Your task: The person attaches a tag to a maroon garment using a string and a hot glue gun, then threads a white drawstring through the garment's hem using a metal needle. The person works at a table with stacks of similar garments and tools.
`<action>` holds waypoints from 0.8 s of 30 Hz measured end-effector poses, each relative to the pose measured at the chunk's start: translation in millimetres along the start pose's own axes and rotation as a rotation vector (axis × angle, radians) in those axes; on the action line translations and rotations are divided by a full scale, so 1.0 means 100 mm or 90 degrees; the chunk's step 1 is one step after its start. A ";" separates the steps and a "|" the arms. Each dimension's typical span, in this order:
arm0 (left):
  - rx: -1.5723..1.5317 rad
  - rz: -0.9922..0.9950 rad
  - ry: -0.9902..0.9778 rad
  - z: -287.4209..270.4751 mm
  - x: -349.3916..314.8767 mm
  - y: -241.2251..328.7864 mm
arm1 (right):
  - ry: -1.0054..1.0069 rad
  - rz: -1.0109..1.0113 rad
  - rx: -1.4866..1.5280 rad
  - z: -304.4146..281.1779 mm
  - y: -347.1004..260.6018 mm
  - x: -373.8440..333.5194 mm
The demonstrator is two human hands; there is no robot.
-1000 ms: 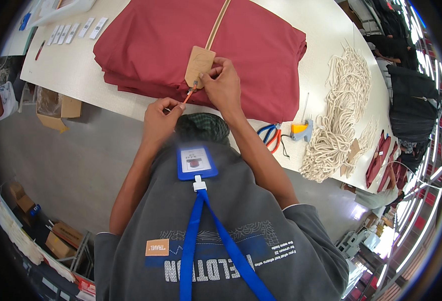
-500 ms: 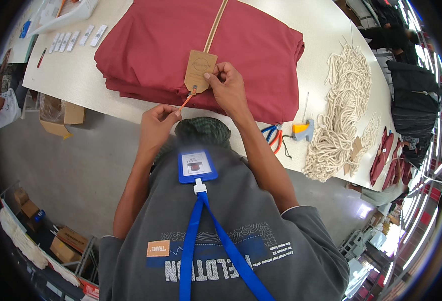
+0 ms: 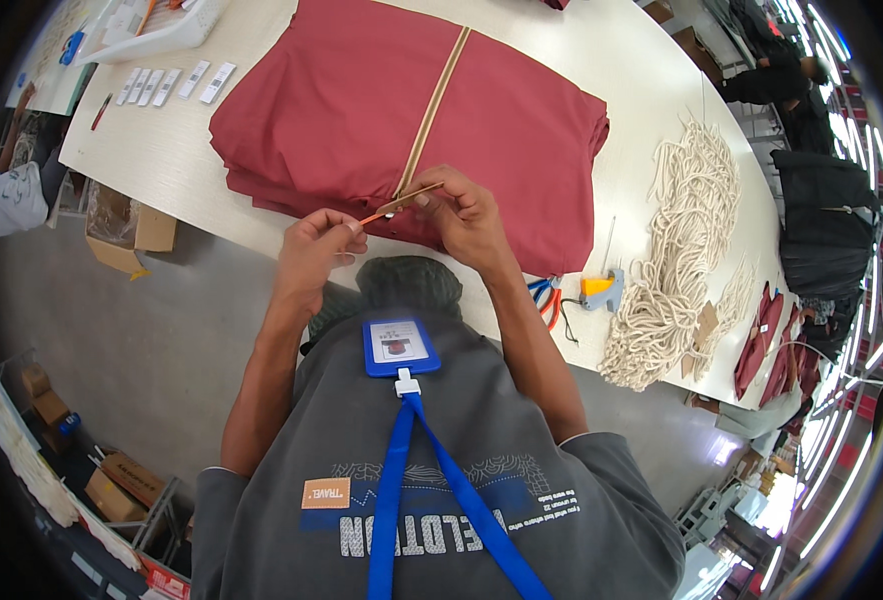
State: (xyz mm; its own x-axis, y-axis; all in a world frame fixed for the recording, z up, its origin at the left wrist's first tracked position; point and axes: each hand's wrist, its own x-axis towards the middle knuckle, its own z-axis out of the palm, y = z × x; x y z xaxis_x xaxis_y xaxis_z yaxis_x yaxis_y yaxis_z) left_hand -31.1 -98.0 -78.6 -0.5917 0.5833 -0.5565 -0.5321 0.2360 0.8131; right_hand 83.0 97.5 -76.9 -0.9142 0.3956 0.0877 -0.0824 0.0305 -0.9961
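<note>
A thick pile of folded dark-red fabric (image 3: 361, 110) lies on the table, with a tan striped band (image 3: 437, 100) running across its top. At its near edge my right hand (image 3: 473, 228) pinches a brown cardboard hang tag (image 3: 419, 194), now seen almost edge-on. From the tag a thin orange cord (image 3: 373, 217) runs to my left hand (image 3: 319, 255), whose thumb and fingers are closed on its end. Both hands are just in front of the pile. How the tag joins the cord is partly hidden by my right fingers.
Blue-and-red pliers (image 3: 551, 298) and a grey-yellow tagging gun (image 3: 601, 290) lie right of the pile, beside a heap of cream cord (image 3: 686, 240). Several white labels (image 3: 196, 78) and a white basket (image 3: 176, 32) are at the left. A cardboard box (image 3: 126, 232) stands on the floor.
The tag has turned from face-up to nearly edge-on in my right hand. My left hand still grips the orange cord. The whole view has shifted slightly, with the table appearing lower.
</note>
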 end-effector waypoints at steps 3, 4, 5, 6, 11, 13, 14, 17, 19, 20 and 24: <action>0.023 0.007 -0.006 0.03 0.01 0.02 | -0.012 -0.010 -0.026 0.01 0.00 0.01; 0.032 0.010 -0.008 0.04 0.01 0.03 | -0.009 -0.015 -0.026 0.02 0.01 0.01; 0.038 0.009 -0.009 0.04 0.00 0.03 | -0.004 -0.016 -0.025 0.04 0.02 0.01; 0.043 0.009 -0.008 0.05 0.00 0.04 | -0.005 -0.028 -0.033 0.05 0.03 0.01; 0.070 0.015 -0.004 0.06 -0.02 0.06 | -0.007 -0.033 -0.070 0.06 0.06 0.01; 0.075 0.016 0.007 0.06 -0.03 0.07 | -0.013 -0.047 -0.072 0.06 0.06 0.02; 0.081 0.023 0.012 0.06 -0.03 0.07 | -0.016 -0.052 -0.072 0.06 0.06 0.02; 0.099 0.041 0.031 0.02 -0.03 0.09 | -0.024 -0.050 -0.074 0.07 0.06 0.02; 0.102 0.054 0.034 -0.03 -0.03 0.12 | -0.028 -0.080 -0.081 0.07 0.05 0.03; 0.088 0.060 0.039 -0.04 -0.03 0.13 | -0.027 -0.092 -0.084 0.07 0.05 0.03; 0.100 0.090 0.042 -0.11 -0.05 0.17 | -0.032 -0.070 -0.082 0.08 0.02 0.05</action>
State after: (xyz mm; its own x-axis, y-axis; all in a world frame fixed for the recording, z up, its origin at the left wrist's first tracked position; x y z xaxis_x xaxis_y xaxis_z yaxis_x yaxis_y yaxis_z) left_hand -43.9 -105.2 -64.0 -0.6946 0.5688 -0.4405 -0.3433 0.2761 0.8977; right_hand 75.5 92.2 -78.2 -0.9212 0.3378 0.1928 -0.1342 0.1892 -0.9727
